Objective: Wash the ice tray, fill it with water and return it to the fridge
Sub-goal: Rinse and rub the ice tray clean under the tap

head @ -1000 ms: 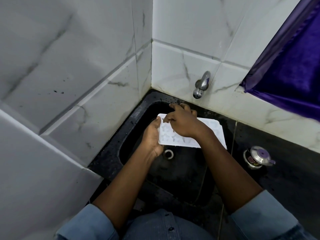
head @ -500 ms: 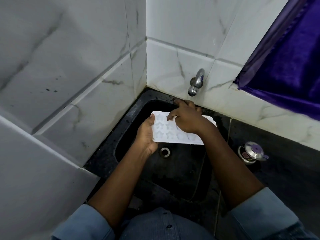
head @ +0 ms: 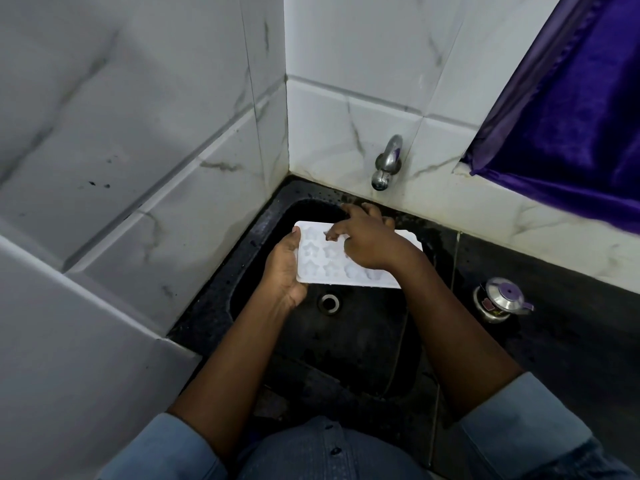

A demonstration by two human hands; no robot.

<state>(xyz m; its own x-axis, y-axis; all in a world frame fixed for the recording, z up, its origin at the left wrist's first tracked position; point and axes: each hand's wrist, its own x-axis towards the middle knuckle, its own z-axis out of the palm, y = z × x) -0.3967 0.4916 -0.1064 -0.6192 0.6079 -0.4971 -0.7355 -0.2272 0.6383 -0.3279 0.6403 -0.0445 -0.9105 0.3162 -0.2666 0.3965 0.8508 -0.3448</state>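
Note:
A white ice tray (head: pixel 323 263) with star-shaped moulds is held level over the black sink (head: pixel 349 344), below the wall tap (head: pixel 387 164). My left hand (head: pixel 285 268) grips the tray's left end, thumb on top. My right hand (head: pixel 363 240) lies across the tray's top, fingers bent and fingertips pressed into the moulds near the far edge. The hand hides the tray's right half. No water runs from the tap.
The sink's drain (head: pixel 329 302) sits under the tray. A small steel lidded pot (head: pixel 498 299) stands on the dark counter (head: pixel 571 341) to the right. White marble-tiled walls close in at left and behind. A purple curtain (head: pixel 571 109) hangs at upper right.
The tray has tipped from tilted to nearly level, its moulds now facing up. My right fingers have shifted over the moulds. The camera has turned slightly.

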